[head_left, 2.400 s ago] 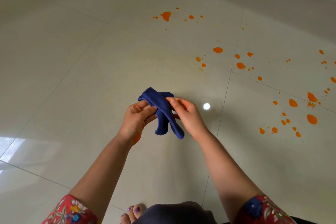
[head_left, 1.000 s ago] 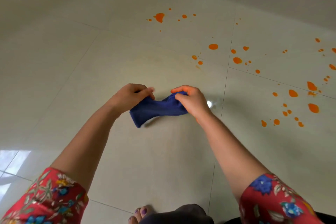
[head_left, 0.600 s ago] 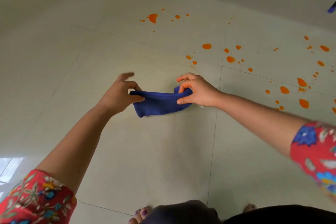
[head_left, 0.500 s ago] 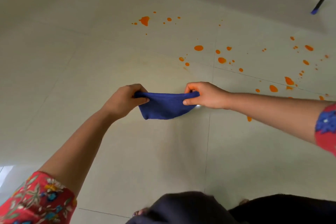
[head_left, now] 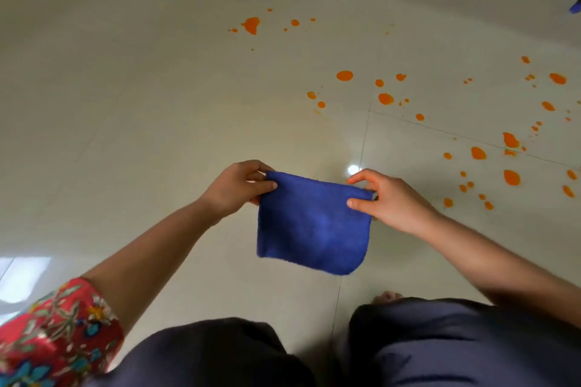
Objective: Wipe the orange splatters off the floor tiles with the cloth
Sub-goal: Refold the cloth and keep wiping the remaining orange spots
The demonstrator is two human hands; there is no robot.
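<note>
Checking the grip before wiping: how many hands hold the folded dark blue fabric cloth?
2. The left hand pinches the upper left corner of the dark blue fabric cloth; the right hand pinches its upper right corner. No other hand is in view.

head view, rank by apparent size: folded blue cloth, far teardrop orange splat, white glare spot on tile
1. folded blue cloth, nearest the camera
2. far teardrop orange splat
3. white glare spot, only slightly smaller; unsure

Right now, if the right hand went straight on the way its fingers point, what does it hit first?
The blue cloth it pinches. The right hand points across at the left hand on the other corner, which would probably be next; depth is unclear.
</note>
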